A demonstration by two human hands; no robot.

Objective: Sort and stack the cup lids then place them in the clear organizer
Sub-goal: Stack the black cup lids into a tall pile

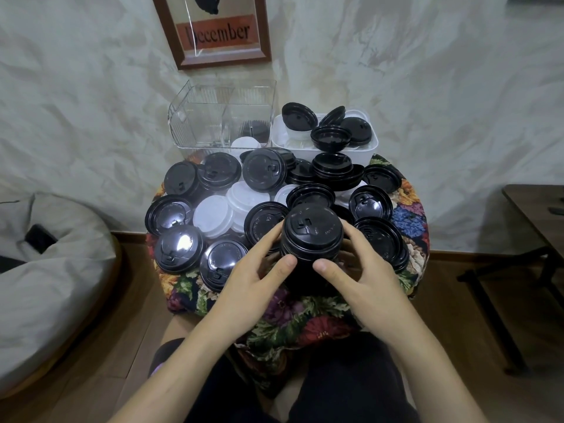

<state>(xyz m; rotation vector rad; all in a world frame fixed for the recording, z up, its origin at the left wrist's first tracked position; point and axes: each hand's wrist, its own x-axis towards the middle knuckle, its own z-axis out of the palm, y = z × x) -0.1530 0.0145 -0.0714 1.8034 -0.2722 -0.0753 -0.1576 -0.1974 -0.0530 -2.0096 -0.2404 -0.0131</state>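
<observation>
One wide-angle camera, worn on the person's head, looks forward and steeply down from close above a small round table (410,209); the left hand (253,270) and right hand (357,270) sit mid-frame, a pale wall (427,87) with a framed print (213,32) closes the top, and the lens bows the edges

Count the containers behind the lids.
2: the clear organizer at back left and the white bin beside it on the right. The lids could hide a smaller one.
</observation>
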